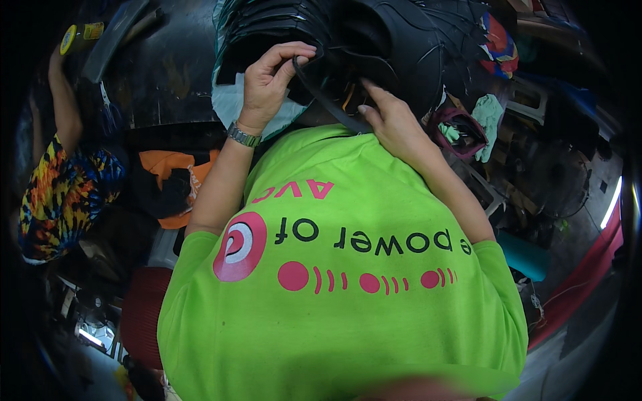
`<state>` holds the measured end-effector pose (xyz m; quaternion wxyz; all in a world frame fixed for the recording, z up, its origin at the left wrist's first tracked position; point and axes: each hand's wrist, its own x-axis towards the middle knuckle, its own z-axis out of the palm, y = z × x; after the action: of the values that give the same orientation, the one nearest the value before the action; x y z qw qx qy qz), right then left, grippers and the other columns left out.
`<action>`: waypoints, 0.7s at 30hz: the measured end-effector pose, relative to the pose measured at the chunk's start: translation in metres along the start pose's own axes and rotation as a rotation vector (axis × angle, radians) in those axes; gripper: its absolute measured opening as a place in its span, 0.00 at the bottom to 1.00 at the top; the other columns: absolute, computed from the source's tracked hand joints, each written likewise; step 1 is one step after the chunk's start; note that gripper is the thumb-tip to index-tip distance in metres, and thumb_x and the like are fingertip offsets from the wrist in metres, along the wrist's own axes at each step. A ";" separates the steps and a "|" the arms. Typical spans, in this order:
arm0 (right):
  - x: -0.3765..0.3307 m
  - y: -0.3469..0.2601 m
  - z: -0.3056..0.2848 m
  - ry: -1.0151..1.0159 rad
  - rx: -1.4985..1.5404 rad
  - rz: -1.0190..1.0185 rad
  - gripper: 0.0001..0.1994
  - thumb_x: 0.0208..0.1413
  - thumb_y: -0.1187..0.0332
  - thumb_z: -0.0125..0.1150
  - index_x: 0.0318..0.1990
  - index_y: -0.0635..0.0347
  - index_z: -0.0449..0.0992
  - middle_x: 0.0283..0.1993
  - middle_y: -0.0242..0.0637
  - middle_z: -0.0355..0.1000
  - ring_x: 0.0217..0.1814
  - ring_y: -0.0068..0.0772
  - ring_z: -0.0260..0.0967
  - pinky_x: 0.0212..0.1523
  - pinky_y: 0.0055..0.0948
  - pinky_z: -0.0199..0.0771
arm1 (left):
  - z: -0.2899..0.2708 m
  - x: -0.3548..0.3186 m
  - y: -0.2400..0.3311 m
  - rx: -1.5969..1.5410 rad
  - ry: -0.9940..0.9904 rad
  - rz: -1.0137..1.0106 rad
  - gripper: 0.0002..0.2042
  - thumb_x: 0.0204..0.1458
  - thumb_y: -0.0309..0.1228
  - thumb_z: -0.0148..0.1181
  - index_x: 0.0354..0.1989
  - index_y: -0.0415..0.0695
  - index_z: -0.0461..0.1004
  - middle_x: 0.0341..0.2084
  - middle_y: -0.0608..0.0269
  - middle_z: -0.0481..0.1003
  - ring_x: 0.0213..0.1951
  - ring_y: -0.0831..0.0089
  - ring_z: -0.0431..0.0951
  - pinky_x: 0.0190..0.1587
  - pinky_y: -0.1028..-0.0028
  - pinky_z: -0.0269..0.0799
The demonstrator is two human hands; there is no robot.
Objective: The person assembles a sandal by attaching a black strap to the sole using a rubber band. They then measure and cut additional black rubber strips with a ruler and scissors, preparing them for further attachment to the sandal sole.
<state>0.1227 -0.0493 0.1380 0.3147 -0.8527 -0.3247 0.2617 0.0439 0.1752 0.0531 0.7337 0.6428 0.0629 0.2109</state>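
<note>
My left hand (267,79) pinches the upper end of a thin black strip (322,100) between thumb and fingertips. The strip curves down toward my right hand (396,121), whose curled fingers are at its lower end; part of that grip is hidden. Just beyond my hands lies a dark, flexible black piece (364,63) with a curved edge. A small orange-yellow loop (348,97) shows between the hands. Behind my left hand, several black curved sheets (271,30) are stacked in layers, with a pale wrapping (231,100) beside them.
Large black pieces with loose threads (418,40) pile up at the far right. A maroon-rimmed pouch (468,137) and pale green cloth (488,120) lie right of them. At left are a co-worker's arm (65,107), scissors (107,107) and a yellow-lidded jar (80,37).
</note>
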 end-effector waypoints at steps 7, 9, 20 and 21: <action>0.030 0.008 0.027 -0.192 0.275 0.320 0.17 0.63 0.66 0.63 0.54 0.69 0.74 0.34 0.35 0.74 0.35 0.20 0.68 0.37 0.23 0.69 | -0.009 0.004 0.015 0.221 -0.103 0.113 0.08 0.53 0.21 0.67 0.41 0.43 0.84 0.42 0.61 0.83 0.46 0.69 0.83 0.50 0.73 0.78; 0.031 0.004 0.024 -0.208 0.287 0.237 0.13 0.61 0.66 0.64 0.46 0.67 0.77 0.32 0.32 0.71 0.33 0.18 0.64 0.35 0.22 0.67 | -0.011 0.003 0.023 0.258 -0.120 0.147 0.08 0.53 0.21 0.67 0.41 0.43 0.85 0.42 0.60 0.83 0.45 0.69 0.83 0.50 0.73 0.79; 0.022 -0.060 -0.063 0.109 -0.061 -0.254 0.08 0.57 0.78 0.64 0.44 0.66 0.77 0.37 0.37 0.79 0.38 0.28 0.77 0.42 0.26 0.75 | -0.020 0.008 0.051 0.524 -0.299 0.375 0.10 0.52 0.18 0.66 0.42 0.41 0.83 0.42 0.57 0.83 0.43 0.66 0.83 0.49 0.71 0.79; 0.033 -0.066 -0.071 0.132 -0.178 -0.326 0.09 0.56 0.77 0.65 0.44 0.66 0.78 0.39 0.41 0.79 0.40 0.32 0.79 0.44 0.28 0.76 | -0.019 0.010 0.052 0.570 -0.325 0.392 0.10 0.52 0.18 0.66 0.42 0.42 0.83 0.42 0.57 0.83 0.44 0.65 0.83 0.49 0.70 0.79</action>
<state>0.1643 -0.0125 0.2239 0.2967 -0.8285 -0.4592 0.1212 0.0339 0.2010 0.1023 0.4716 0.8460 -0.1222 0.2168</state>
